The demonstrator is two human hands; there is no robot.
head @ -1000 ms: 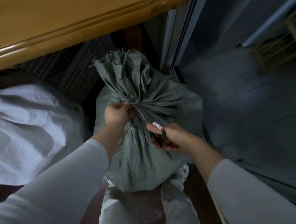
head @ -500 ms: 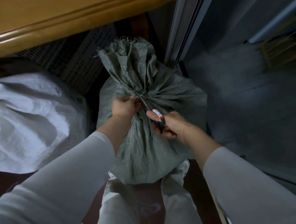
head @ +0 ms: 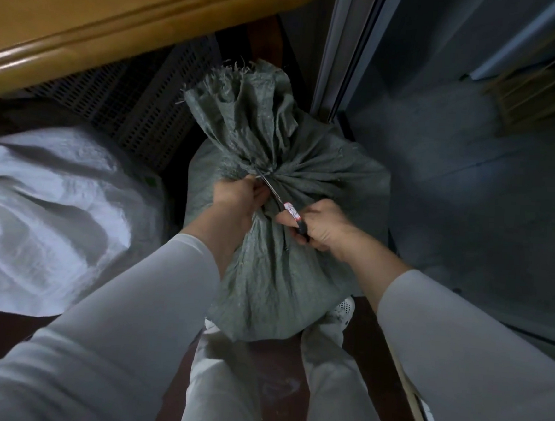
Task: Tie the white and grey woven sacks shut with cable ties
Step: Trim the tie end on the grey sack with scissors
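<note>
Tabletop (head: 86,16) of yellow wood fills the upper left of the frame, with a dark perforated panel (head: 138,115) below its edge. White sack (head: 49,214) lies slumped at middle left, its mouth out of view. Grey sack (head: 280,243) stands at the centre, its base against the person's pale trousers (head: 224,387) on a dark red floor. Its neck is gathered tight just above the middle of the frame, and the loose, frayed top fans up and left from the gather. A metal door frame (head: 346,50) rises at upper centre, with grey paving beyond it on the right.

Two arms in pale grey sleeves reach in from the lower corners. Left hand (head: 237,201) is closed in a fist just below and left of the gather; what it grips is too small to make out. Right hand (head: 324,226) is curled around the dark handles of scissors (head: 283,204), which carry a white and red label. Their thin blades point up and left, and the tips meet the neck at the gather, right beside the left fist. A cable tie cannot be picked out among the folds.

Compared with half a second ago, the sack and both hands sit slightly lower and further right in the frame, and more tabletop shows above. The hands are closer together, and the scissors reach deeper into the neck.
</note>
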